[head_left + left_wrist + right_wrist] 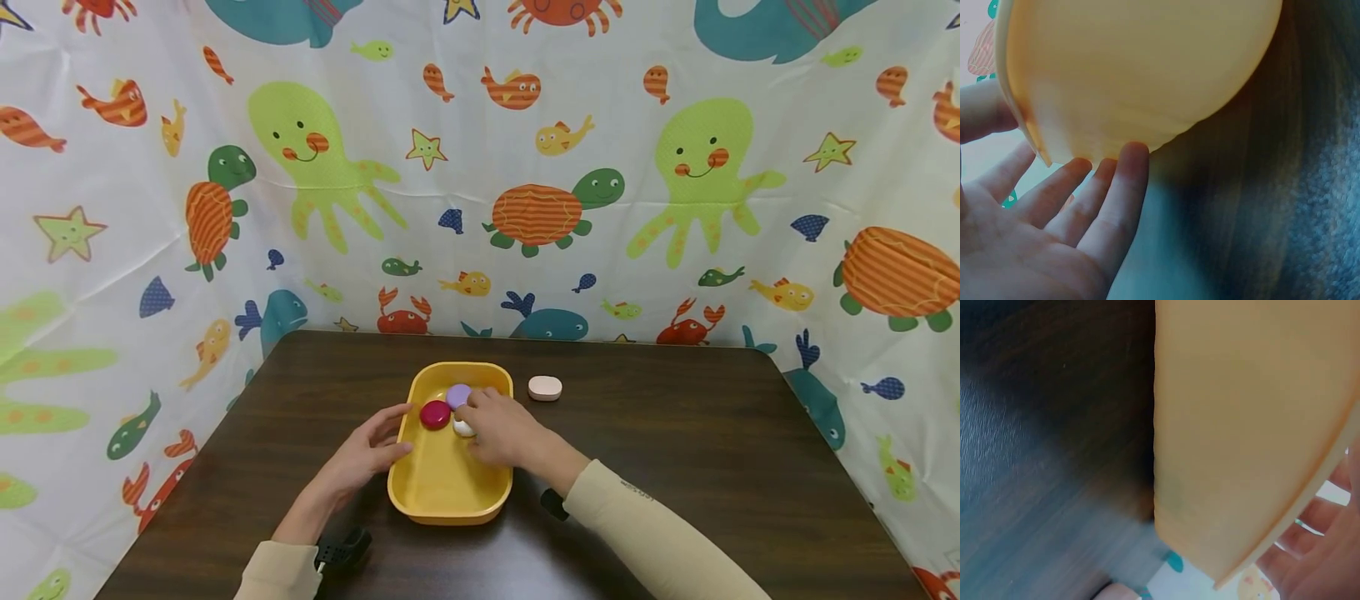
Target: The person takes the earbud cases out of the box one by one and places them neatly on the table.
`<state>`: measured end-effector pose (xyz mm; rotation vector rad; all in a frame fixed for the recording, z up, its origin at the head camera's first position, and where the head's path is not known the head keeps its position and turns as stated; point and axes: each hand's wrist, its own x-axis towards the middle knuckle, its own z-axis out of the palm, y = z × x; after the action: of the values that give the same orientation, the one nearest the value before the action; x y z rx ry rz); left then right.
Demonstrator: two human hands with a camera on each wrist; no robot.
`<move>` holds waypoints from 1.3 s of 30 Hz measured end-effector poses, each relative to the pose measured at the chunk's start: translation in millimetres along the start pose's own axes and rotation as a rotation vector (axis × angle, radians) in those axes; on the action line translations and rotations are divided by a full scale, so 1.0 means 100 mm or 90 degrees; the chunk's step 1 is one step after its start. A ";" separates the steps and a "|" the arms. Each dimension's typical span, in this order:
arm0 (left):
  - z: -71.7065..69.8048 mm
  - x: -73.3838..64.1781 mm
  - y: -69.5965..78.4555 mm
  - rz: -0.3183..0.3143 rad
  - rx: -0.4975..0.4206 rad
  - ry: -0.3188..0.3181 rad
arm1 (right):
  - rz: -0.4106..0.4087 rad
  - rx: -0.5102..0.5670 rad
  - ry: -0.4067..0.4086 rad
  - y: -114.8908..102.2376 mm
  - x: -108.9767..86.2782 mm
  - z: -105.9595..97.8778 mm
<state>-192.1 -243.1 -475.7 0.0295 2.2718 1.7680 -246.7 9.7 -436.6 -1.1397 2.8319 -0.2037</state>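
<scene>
A yellow plastic tray (450, 492) stands on the dark table. My left hand (363, 450) holds its left side, with the fingers (1125, 181) against the outer wall and the thumb over the rim. My right hand (502, 427) reaches over the right rim into the tray. Its fingers and thumb are about a small white rounded piece (463, 428), which they partly cover. Beside that lie a glossy dark red round piece (435, 415) and a lilac round piece (457, 395). In the right wrist view the tray's wall (1247, 425) hides the fingertips.
A small pale pink oval piece (544, 388) lies on the table (660, 450), right of the tray's far end. A white curtain (465, 183) printed with sea animals hangs behind the table and along its sides.
</scene>
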 end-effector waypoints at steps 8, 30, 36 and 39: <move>0.01 -0.01 0.00 0.008 -0.004 -0.009 | -0.008 -0.011 -0.013 -0.07 0.03 0.07; 0.00 -0.01 0.01 0.014 -0.002 -0.011 | 0.012 0.024 -0.043 -0.22 0.04 0.15; 0.00 -0.02 0.03 0.018 0.000 -0.013 | 0.014 0.020 -0.036 -0.21 0.03 0.13; 0.00 -0.02 0.02 0.012 0.001 -0.006 | 0.021 0.008 -0.040 -0.20 0.04 0.14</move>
<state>-190.3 -243.2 -472.8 0.0589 2.2732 1.7723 -234.2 -8.1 -447.5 -1.0758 2.7884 -0.1808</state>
